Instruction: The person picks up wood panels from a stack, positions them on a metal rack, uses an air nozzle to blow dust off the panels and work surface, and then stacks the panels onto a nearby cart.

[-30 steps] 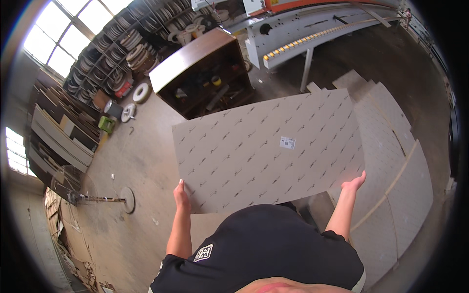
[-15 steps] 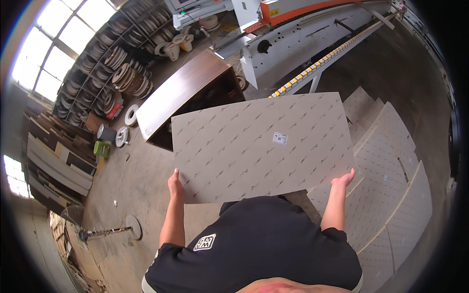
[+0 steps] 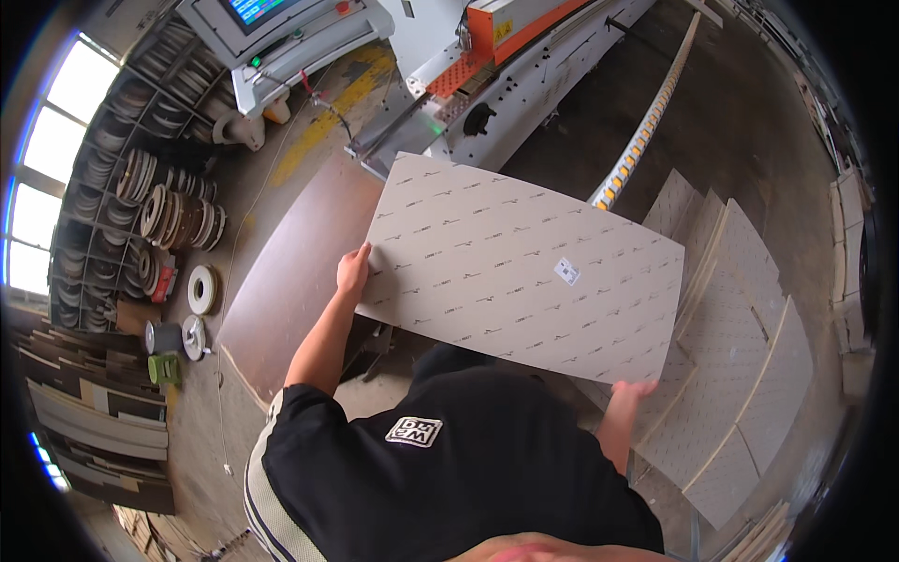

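Observation:
A large rectangular board [image 3: 496,253] is held up in front of me, wrapped in beige film with rows of small dark print. A small white label [image 3: 567,272] is stuck right of its middle. My left hand [image 3: 353,270] grips the left edge, thumb on top, other fingers hidden behind it. At the near right corner, my right hand [image 3: 636,388] supports the board from beneath, its fingers partly covered. The board is tilted, its left end farther from me than its right. Its far left corner is close to the grey-and-orange machine [image 3: 487,70].
A brown-topped bench [image 3: 290,267] stands at left, under the board's left end. Stacked film-covered boards [image 3: 749,365] lie at right. A roller rail [image 3: 646,126] runs beyond. Racks of edge-band rolls [image 3: 154,201] and leaning panels [image 3: 94,403] line the left side.
I have turned and stepped toward the machine, which now looks nearer. The board has swung clockwise in view, its left end up and its right end down. Both hands still hold it.

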`<action>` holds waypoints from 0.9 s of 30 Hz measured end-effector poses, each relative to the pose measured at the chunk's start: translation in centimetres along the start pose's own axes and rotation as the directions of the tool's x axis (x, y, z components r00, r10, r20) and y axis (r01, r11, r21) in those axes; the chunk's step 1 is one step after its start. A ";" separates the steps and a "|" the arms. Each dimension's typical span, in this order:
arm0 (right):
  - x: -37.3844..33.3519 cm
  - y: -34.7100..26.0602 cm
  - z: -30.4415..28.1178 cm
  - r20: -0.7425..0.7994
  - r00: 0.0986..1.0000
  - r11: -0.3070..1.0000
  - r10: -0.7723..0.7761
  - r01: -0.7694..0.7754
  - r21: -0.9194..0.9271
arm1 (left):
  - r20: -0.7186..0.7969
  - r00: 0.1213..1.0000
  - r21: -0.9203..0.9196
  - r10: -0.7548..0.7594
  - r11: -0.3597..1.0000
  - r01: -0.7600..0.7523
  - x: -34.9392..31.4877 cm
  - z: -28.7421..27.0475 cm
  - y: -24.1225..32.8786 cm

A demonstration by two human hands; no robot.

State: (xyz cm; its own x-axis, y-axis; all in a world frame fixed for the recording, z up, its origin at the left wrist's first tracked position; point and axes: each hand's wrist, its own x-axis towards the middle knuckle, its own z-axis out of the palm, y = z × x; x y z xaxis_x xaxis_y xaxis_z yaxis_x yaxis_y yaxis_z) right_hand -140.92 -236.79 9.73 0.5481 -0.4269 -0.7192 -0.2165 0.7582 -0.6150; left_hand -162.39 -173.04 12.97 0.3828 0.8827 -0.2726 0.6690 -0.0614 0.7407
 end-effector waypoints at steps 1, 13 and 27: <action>-0.2 1.4 0.8 0.030 0.999 0.999 0.011 -0.013 0.035 | 0.035 0.998 0.179 0.059 0.982 -0.065 3.1 -0.5 1.2; -8.0 9.8 1.1 -0.113 0.992 0.979 0.055 -0.076 -0.189 | -0.406 0.814 0.014 0.417 0.893 -0.450 26.5 -2.0 11.9; -3.7 5.0 -4.4 -0.085 0.982 0.856 0.168 -0.188 -0.482 | -0.441 0.837 0.302 0.323 0.932 -0.200 40.8 -10.2 17.5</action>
State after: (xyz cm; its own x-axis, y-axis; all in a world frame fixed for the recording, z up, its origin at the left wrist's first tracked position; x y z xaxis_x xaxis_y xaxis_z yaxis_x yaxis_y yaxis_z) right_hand -147.62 -233.61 7.93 0.4334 -0.3342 -0.8370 -0.6775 0.4917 -0.5471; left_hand -141.53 -133.34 21.09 0.2554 0.9249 0.2815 0.7392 -0.3745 0.5598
